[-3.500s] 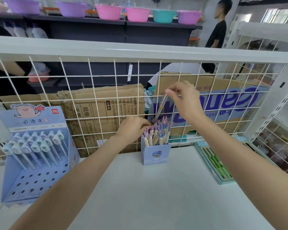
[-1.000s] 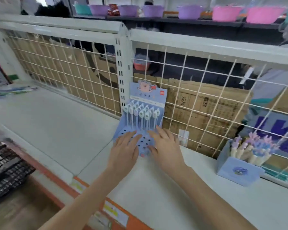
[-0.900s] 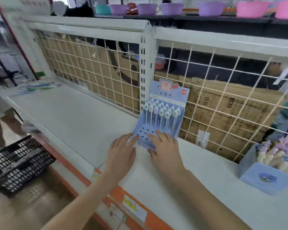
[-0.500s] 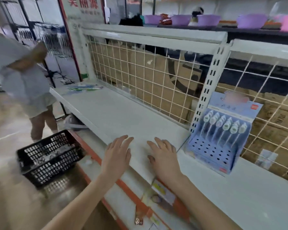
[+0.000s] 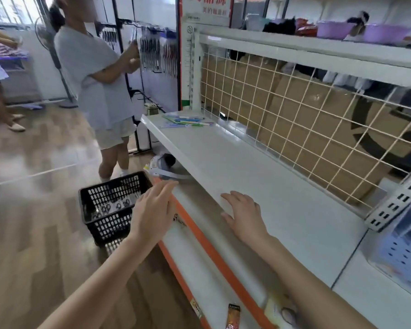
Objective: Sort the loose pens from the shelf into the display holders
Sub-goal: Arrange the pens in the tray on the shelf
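Several loose pens (image 5: 185,121), green, blue and white, lie at the far left end of the long white shelf (image 5: 247,167). A blue pegboard display holder (image 5: 403,248) shows blurred at the right edge. My left hand (image 5: 152,210) hovers with straight fingers off the shelf's front edge, over the aisle. My right hand (image 5: 243,214) is above the shelf's near edge, fingers spread and holding nothing. Both hands are well short of the pens.
A black plastic basket (image 5: 109,205) stands on the wooden floor below my left hand. A person in a grey shirt (image 5: 93,74) stands in the aisle by the shelf's far end. White wire mesh (image 5: 294,119) backs the shelf, with cardboard boxes behind.
My view has swung left along the shelf; the blue holder slid to the right edge and the loose pens came into sight. Both hands left the holder and moved left, empty.
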Motion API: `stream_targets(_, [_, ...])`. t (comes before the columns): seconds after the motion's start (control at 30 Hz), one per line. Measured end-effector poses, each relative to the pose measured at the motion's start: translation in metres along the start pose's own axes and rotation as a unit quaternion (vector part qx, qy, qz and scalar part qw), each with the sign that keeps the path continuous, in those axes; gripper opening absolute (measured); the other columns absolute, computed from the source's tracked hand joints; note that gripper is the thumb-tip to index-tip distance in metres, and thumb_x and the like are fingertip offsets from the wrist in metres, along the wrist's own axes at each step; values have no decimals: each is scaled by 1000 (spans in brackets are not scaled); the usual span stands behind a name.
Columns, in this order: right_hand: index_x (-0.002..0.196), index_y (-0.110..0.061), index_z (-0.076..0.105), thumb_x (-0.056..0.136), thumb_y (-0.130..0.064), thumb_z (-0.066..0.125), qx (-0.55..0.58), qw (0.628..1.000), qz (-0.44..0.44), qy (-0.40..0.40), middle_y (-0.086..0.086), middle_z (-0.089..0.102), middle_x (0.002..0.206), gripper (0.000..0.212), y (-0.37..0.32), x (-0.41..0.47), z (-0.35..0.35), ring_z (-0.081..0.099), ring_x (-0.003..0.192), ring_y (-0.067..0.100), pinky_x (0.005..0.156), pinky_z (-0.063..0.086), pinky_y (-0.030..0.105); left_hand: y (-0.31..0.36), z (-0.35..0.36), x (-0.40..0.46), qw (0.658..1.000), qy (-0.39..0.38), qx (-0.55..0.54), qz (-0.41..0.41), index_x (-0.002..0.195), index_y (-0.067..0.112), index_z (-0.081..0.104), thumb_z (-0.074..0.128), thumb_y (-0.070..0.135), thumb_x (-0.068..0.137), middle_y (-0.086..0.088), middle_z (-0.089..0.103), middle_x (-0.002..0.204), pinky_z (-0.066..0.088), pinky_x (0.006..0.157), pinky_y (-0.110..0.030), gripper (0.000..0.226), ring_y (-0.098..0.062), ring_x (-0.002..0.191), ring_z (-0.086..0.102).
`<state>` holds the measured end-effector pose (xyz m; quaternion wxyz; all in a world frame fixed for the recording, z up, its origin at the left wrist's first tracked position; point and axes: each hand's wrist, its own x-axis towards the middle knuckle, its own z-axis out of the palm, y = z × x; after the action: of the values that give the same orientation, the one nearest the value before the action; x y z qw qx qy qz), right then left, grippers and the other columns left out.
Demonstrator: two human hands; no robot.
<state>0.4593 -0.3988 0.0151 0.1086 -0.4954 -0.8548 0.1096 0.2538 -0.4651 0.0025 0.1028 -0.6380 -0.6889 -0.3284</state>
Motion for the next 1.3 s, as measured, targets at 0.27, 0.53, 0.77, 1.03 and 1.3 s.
stream_targets(0.27, [140, -24, 37, 95, -25, 49, 56, 998, -35, -8, -4, 38, 144, 46, -36, 108, 37, 32, 132, 21, 104, 24, 32, -88, 14, 39, 999, -4, 19, -42, 118, 11, 61, 59, 9, 87, -5, 63, 117, 54, 75, -37, 31, -26, 95, 66])
stream_targets(0.53, [140, -21, 38, 93, -22, 52, 100, 995, -18, -4, -2, 39, 144, 49, -44, 275, 65, 35, 131, 22, 102, 28, 32, -174, 55, 140, 994, -69, 75, -37, 115, 8, 64, 73, 4, 75, -8, 66, 113, 55, 71, -38, 41, -30, 87, 68])
stream_targets(0.77, [141, -22, 37, 93, -20, 51, 130, 991, 9, 16, 0, 39, 145, 50, -25, 380, 74, 36, 131, 22, 103, 29, 34, -228, 99, 249, 996, -80, 40, -24, 119, 15, 59, 54, 14, 88, -8, 64, 114, 57, 66, -42, 31, -30, 83, 67])
stream_targets(1.03, [139, -19, 41, 88, 3, 37, 107, 990, 66, 59, 4, 44, 142, 55, 3, 445, 88, 43, 125, 26, 99, 32, 32, -250, 158, 328, 993, -105, -38, -48, 121, 12, 60, 57, 12, 89, -14, 64, 110, 55, 68, -46, 32, -34, 85, 65])
stream_targets(1.3, [123, -16, 61, 79, 9, 46, 158, 976, 39, 146, 4, 59, 129, 52, 6, 494, 99, 51, 121, 23, 102, 38, 38, -265, 208, 407, 964, -228, -10, -137, 137, 23, 42, 42, 29, 97, -10, 57, 122, 44, 76, -35, 41, -30, 102, 58])
